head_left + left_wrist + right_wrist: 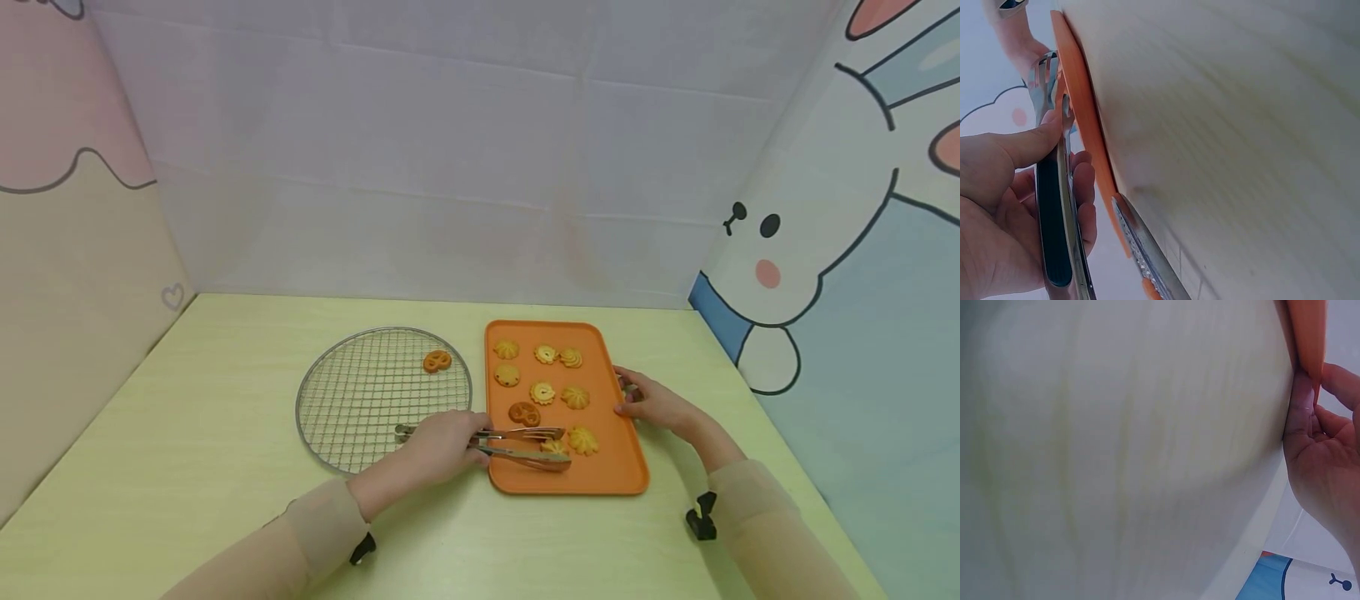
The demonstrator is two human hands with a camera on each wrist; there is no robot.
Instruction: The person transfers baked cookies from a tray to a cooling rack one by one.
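Observation:
My left hand (pixel 442 444) grips metal tongs (pixel 1054 206) around their handles, thumb on one side and fingers curled on the other. The tongs' ends reach over the front part of an orange tray (pixel 617 475), around a yellow cookie (pixel 553 447) that they partly cover. Another piped cookie (pixel 582 441) lies just right of it, and a pretzel-shaped cookie (pixel 524 414) behind. At the tray's right edge, my right hand (pixel 660 406) pinches the rim between thumb and fingers, as the right wrist view shows.
Left of the tray lies a round wire rack (pixel 360 383) with one pretzel-shaped cookie (pixel 437 360) near its right rim. Several more cookies sit farther back on the tray. A white wall (pixel 450 167) closes off the table's back, with printed panels at both sides.

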